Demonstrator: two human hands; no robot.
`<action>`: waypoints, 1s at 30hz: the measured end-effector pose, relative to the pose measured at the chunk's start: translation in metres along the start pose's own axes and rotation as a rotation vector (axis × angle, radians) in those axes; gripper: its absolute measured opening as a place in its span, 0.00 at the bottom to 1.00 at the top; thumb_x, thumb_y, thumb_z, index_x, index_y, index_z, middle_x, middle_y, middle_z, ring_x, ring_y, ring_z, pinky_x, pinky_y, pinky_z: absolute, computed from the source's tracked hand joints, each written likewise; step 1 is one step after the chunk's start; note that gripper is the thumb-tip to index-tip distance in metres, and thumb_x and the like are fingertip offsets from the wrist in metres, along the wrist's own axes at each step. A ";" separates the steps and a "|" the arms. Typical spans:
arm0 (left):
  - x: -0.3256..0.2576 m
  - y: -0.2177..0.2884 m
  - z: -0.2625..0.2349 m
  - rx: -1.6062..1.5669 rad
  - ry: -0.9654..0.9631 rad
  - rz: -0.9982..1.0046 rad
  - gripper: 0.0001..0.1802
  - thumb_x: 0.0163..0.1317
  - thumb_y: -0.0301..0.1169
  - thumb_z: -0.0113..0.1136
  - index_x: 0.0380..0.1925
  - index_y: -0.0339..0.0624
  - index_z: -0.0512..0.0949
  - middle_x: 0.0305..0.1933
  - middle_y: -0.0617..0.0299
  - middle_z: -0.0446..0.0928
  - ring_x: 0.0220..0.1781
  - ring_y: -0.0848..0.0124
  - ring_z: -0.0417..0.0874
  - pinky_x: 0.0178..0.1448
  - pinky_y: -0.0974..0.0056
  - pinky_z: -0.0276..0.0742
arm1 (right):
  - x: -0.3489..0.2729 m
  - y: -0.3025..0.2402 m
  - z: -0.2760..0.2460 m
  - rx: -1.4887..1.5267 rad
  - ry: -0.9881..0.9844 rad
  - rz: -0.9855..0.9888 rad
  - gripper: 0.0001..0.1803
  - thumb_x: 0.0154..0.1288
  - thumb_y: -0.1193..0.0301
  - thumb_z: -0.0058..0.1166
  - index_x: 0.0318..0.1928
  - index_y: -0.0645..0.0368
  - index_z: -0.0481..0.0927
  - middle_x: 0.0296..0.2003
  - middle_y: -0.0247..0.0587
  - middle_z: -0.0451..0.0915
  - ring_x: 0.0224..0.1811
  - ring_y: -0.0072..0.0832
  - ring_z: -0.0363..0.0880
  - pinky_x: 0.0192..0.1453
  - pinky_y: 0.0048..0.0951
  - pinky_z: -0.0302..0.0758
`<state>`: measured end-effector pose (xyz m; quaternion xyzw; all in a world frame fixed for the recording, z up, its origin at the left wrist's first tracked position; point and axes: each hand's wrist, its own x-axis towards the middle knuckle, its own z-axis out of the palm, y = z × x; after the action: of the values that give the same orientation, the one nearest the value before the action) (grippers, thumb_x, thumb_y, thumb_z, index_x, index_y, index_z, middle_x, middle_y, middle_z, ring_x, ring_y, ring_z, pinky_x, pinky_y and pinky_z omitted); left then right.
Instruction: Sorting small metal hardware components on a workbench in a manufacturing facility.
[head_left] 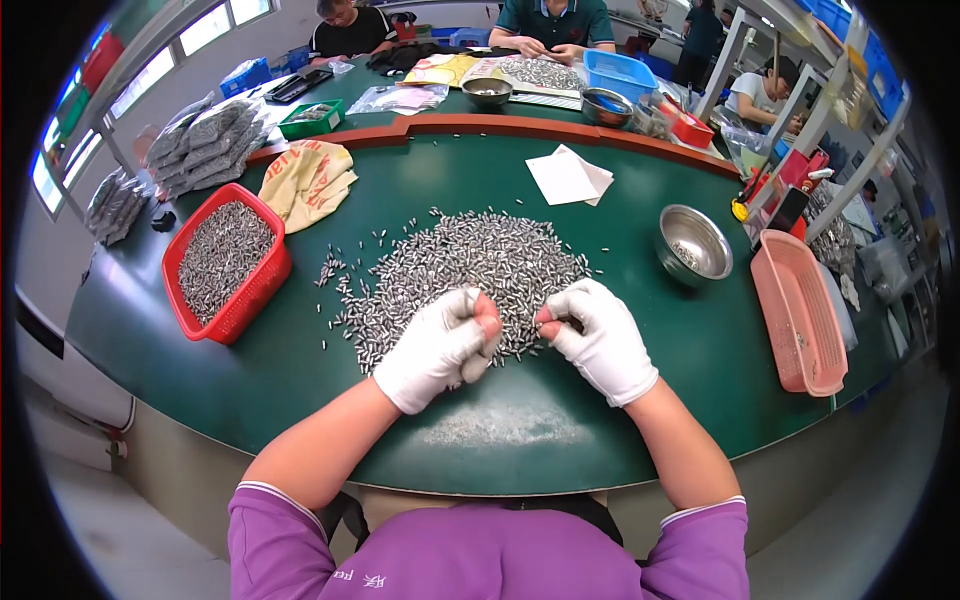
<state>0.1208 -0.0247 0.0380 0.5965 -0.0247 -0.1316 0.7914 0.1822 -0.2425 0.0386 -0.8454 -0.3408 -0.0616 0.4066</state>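
Observation:
A wide heap of small silvery metal pins (470,250) lies on the green tabletop in front of me. Both my hands wear white gloves that leave the thumb and index fingertips bare. Over the heap's near left side, my left hand (440,345) has its fingers curled in, thumb and index together; whatever they hold is hidden. At the near right edge of the heap, my right hand (598,340) pinches thumb and index together. A small metal piece seems to show at those fingertips, too small to make out fully.
A red basket (275,260) full of similar pins stands left, beside a yellowish cloth (308,185). White paper (568,176), a steel bowl (693,246) with some pins and a pink tray (796,310) are to the right. Bagged parts (205,140) pile up far left. Co-workers sit beyond a red-brown ledge (480,124).

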 end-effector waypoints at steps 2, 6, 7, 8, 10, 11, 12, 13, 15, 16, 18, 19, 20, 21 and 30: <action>-0.006 0.002 0.014 0.006 -0.074 -0.116 0.13 0.67 0.40 0.61 0.37 0.46 0.71 0.27 0.66 0.72 0.20 0.80 0.68 0.23 0.76 0.60 | -0.005 -0.001 -0.002 0.135 0.010 -0.006 0.08 0.55 0.73 0.65 0.37 0.55 0.84 0.32 0.39 0.78 0.35 0.34 0.78 0.42 0.32 0.76; -0.003 -0.011 0.017 -0.117 -0.130 -0.189 0.11 0.67 0.39 0.61 0.39 0.47 0.71 0.31 0.67 0.75 0.22 0.80 0.71 0.24 0.77 0.61 | -0.010 -0.002 0.001 0.201 -0.013 -0.048 0.08 0.54 0.74 0.65 0.37 0.55 0.84 0.33 0.39 0.78 0.36 0.36 0.79 0.42 0.33 0.76; -0.002 -0.010 0.017 -0.150 -0.147 -0.187 0.08 0.68 0.35 0.58 0.39 0.47 0.70 0.33 0.67 0.76 0.22 0.81 0.73 0.21 0.77 0.58 | -0.010 -0.002 0.000 0.150 -0.031 -0.104 0.08 0.54 0.74 0.65 0.37 0.54 0.84 0.33 0.39 0.78 0.37 0.37 0.79 0.42 0.34 0.77; -0.002 -0.012 0.016 -0.155 -0.152 -0.188 0.09 0.68 0.36 0.59 0.39 0.47 0.70 0.33 0.67 0.76 0.22 0.82 0.73 0.21 0.77 0.58 | -0.010 -0.002 0.002 0.111 -0.022 -0.165 0.09 0.52 0.73 0.66 0.36 0.52 0.83 0.34 0.39 0.79 0.36 0.38 0.79 0.40 0.35 0.77; -0.002 -0.012 0.016 -0.147 -0.152 -0.206 0.10 0.68 0.36 0.60 0.40 0.46 0.70 0.33 0.67 0.76 0.23 0.82 0.73 0.21 0.78 0.58 | -0.010 -0.002 0.004 0.103 -0.003 -0.194 0.09 0.52 0.72 0.67 0.35 0.52 0.83 0.33 0.38 0.79 0.36 0.37 0.79 0.40 0.35 0.77; -0.001 -0.012 0.016 -0.147 -0.153 -0.211 0.10 0.68 0.36 0.60 0.40 0.46 0.70 0.33 0.67 0.76 0.23 0.82 0.73 0.21 0.78 0.58 | -0.010 -0.002 0.004 0.091 0.015 -0.231 0.09 0.51 0.72 0.67 0.35 0.51 0.84 0.33 0.38 0.79 0.36 0.37 0.79 0.39 0.35 0.77; -0.001 -0.013 0.017 -0.123 -0.155 -0.229 0.10 0.68 0.36 0.60 0.40 0.45 0.70 0.33 0.67 0.76 0.23 0.82 0.73 0.21 0.78 0.58 | -0.009 -0.004 0.002 0.092 0.016 -0.227 0.09 0.51 0.72 0.67 0.35 0.51 0.84 0.33 0.38 0.79 0.36 0.37 0.79 0.39 0.35 0.77; -0.001 -0.013 0.016 -0.097 -0.157 -0.245 0.10 0.68 0.36 0.60 0.41 0.45 0.71 0.34 0.66 0.76 0.23 0.82 0.73 0.21 0.78 0.58 | -0.009 -0.006 0.000 0.064 -0.006 -0.260 0.09 0.51 0.72 0.67 0.35 0.51 0.84 0.32 0.37 0.79 0.35 0.37 0.79 0.39 0.35 0.77; -0.001 -0.013 0.017 -0.103 -0.152 -0.238 0.10 0.68 0.36 0.59 0.41 0.45 0.71 0.34 0.66 0.76 0.23 0.82 0.74 0.21 0.78 0.59 | -0.009 -0.007 0.000 0.036 -0.026 -0.292 0.09 0.51 0.72 0.67 0.35 0.50 0.84 0.32 0.36 0.79 0.35 0.36 0.79 0.39 0.35 0.77; -0.002 -0.013 0.016 -0.111 -0.147 -0.229 0.11 0.69 0.37 0.59 0.41 0.44 0.71 0.34 0.66 0.76 0.24 0.81 0.74 0.21 0.78 0.60 | -0.010 -0.006 0.002 0.045 0.025 -0.266 0.09 0.50 0.72 0.67 0.35 0.50 0.84 0.31 0.35 0.80 0.35 0.37 0.79 0.39 0.35 0.77; 0.000 -0.017 0.012 -0.144 -0.155 -0.227 0.11 0.69 0.37 0.59 0.41 0.44 0.71 0.34 0.65 0.76 0.24 0.81 0.74 0.22 0.78 0.60 | -0.011 -0.002 0.007 0.073 0.112 -0.206 0.10 0.49 0.71 0.68 0.35 0.50 0.84 0.32 0.35 0.80 0.35 0.37 0.79 0.38 0.35 0.77; 0.000 -0.018 0.012 -0.183 -0.158 -0.221 0.11 0.69 0.38 0.58 0.41 0.43 0.71 0.34 0.65 0.76 0.25 0.81 0.74 0.22 0.78 0.61 | -0.012 -0.002 0.005 0.072 0.113 -0.206 0.10 0.49 0.71 0.68 0.35 0.50 0.84 0.32 0.35 0.80 0.35 0.37 0.79 0.38 0.35 0.77; 0.000 -0.016 0.014 -0.162 -0.114 -0.229 0.12 0.70 0.39 0.58 0.41 0.43 0.72 0.34 0.65 0.77 0.25 0.82 0.74 0.23 0.78 0.63 | -0.011 -0.004 0.001 0.017 0.123 -0.241 0.11 0.47 0.73 0.70 0.34 0.51 0.84 0.31 0.36 0.80 0.35 0.36 0.79 0.38 0.34 0.76; 0.000 -0.017 0.014 -0.162 -0.114 -0.228 0.12 0.70 0.39 0.58 0.41 0.43 0.72 0.34 0.65 0.77 0.25 0.82 0.74 0.23 0.78 0.63 | -0.011 -0.005 -0.001 -0.038 0.133 -0.277 0.12 0.45 0.75 0.71 0.33 0.52 0.84 0.30 0.36 0.79 0.34 0.35 0.79 0.38 0.33 0.76; -0.001 -0.014 0.016 -0.109 -0.096 -0.193 0.10 0.71 0.38 0.56 0.40 0.43 0.73 0.33 0.65 0.78 0.24 0.83 0.73 0.24 0.78 0.66 | -0.008 -0.008 -0.003 -0.065 0.048 -0.325 0.09 0.49 0.71 0.67 0.34 0.51 0.83 0.31 0.35 0.80 0.34 0.38 0.79 0.37 0.36 0.77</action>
<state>0.1145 -0.0432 0.0292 0.5451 0.0020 -0.2368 0.8042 0.1717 -0.2453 0.0426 -0.7902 -0.4611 -0.1574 0.3717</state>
